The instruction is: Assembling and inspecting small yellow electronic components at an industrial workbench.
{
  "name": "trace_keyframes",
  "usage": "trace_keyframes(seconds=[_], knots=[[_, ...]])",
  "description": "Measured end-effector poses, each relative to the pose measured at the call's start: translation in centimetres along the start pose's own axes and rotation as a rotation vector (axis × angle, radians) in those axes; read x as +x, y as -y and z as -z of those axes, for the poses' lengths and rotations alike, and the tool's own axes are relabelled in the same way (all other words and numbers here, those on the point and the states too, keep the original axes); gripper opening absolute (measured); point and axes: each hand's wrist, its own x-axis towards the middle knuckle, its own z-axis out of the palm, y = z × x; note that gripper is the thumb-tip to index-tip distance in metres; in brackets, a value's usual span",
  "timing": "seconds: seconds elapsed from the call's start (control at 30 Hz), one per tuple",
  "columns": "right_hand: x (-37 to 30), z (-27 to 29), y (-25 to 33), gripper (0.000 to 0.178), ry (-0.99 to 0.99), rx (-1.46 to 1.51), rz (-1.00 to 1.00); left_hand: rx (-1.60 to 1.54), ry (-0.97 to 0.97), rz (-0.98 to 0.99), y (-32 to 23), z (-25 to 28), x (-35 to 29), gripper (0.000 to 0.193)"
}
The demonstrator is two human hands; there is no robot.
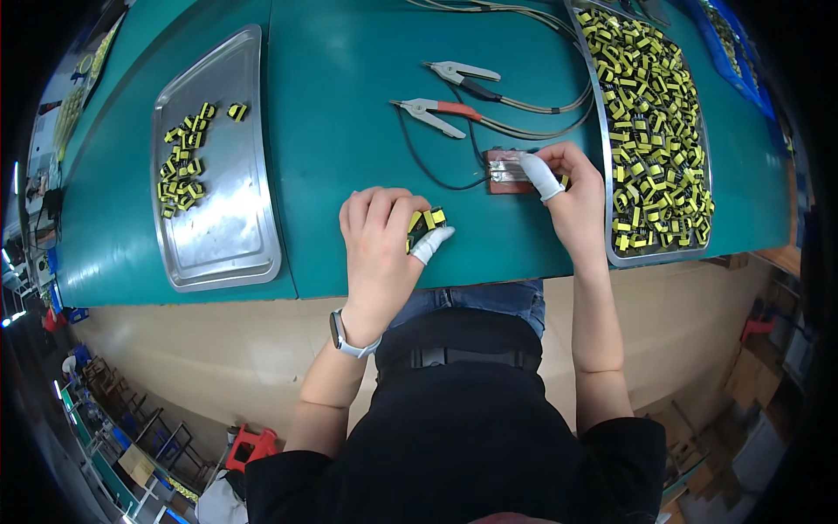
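My left hand [377,240], with a wristband and a white finger cot on the thumb, is closed around a few small yellow-and-black transformers [436,217] above the green table. To its right, my right hand [578,199] pinches at the right end of a small reddish block with metal strips [506,172]. Its thumb, also in a white cot, lies over the strips. A bit of yellow from one transformer [565,181] shows under the right fingers; the rest is hidden. Dark wires run from the block to a black-handled clip [471,79] and a red-handled clip [441,112].
A metal tray [231,236] on the left holds several scattered transformers. On the right stands a tray [611,210] heaped with many more. Cables [559,131] loop behind the block. A blue bin [738,74] sits at the far right. The table's front edge runs close to my waist.
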Motion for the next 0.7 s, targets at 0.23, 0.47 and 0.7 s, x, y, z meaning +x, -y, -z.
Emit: trace_keyframes(seconds=[0.23, 0.47, 0.7], knots=[[0.5, 0.2, 0.1, 0.023, 0.050, -0.030, -0.027, -0.015, -0.053, -0.061, -0.1, 0.1, 0.0, 0.033], [-2.3, -0.4, 2.0, 0.037, 0.334, 0.644, -0.239, -0.178, -0.070, -0.117, -1.5, 1.3, 0.4, 0.034], [-3.8, -2.5, 2.9, 0.022, 0.437, 0.800, -0.292, -0.136, -0.013, -0.220, -2.0, 0.6, 0.4, 0.045]])
